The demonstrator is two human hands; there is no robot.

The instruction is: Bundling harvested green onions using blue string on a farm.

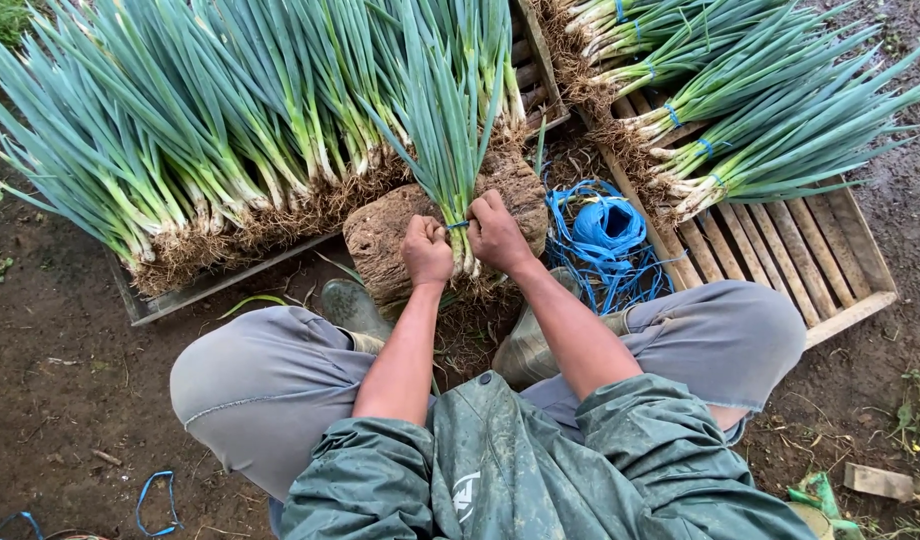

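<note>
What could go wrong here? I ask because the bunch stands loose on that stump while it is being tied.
1. Both hands, left hand and right hand, pull blue string around the bunch of green onions; a hard pull might cut the stalks.
2. The bunch stands on the stump, so it may tip.
3. The loose blue twine could tangle.

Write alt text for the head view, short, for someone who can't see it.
A squatting person's left hand and right hand pinch blue twine around a bunch of green onions standing on a wood stump. Loose onions fill a left tray; tied bundles lie on a slatted crate to the right, a blue twine coil between them.
</note>
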